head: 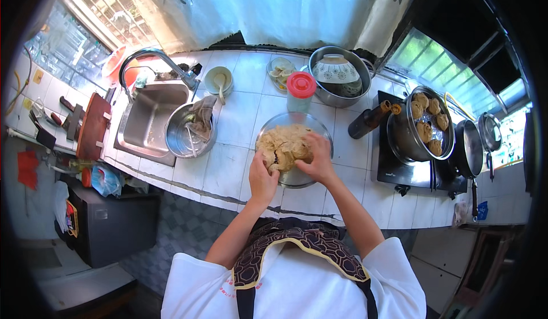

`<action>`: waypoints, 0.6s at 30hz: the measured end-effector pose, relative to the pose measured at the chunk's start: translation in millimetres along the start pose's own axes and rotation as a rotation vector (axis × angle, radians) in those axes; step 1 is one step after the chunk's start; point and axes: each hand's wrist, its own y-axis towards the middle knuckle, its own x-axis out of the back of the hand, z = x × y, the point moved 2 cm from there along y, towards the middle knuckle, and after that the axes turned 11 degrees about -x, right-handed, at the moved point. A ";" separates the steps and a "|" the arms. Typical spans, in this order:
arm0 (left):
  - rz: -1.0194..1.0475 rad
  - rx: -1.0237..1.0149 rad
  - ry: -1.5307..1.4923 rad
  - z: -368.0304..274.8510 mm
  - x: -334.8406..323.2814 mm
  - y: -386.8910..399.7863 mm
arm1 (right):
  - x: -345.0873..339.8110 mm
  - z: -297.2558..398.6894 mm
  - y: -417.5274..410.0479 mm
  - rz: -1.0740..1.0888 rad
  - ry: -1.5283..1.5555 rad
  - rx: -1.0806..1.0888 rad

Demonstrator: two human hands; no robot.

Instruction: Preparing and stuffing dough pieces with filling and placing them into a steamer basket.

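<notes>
A big lump of light brown dough (289, 141) fills much of a round metal basin (296, 181) on the tiled counter. My left hand (263, 176) grips the near left edge of the dough, with thumb and fingers pressed into it beside a dark split in its surface. From the right, my right hand (318, 157) holds the dough's other side, fingers spread over it and thumb toward the middle. The fingertips of both hands are partly hidden by the dough. Just behind the basin stands a clear jar with a red lid (301, 84).
At left are a sink (150, 122), a metal pot with a cloth (203, 115) and a bowl with a spoon (218, 80). A large pot (341, 100) holds bowls at the back. At right stand a dark bottle (364, 123) and a steamer (450, 141) of shaped dough pieces on a cooktop (391, 171).
</notes>
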 end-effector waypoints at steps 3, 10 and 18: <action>0.094 -0.057 0.061 -7.1 2.8 13.1 | -7.8 1.5 4.0 0.142 -0.114 0.047; 0.281 -0.136 0.186 -19.1 -15.7 77.1 | -9.9 -8.7 2.5 0.328 -0.034 -0.104; 0.839 0.249 0.152 -9.8 -49.2 141.4 | -21.9 32.1 -9.4 0.146 -0.275 -0.185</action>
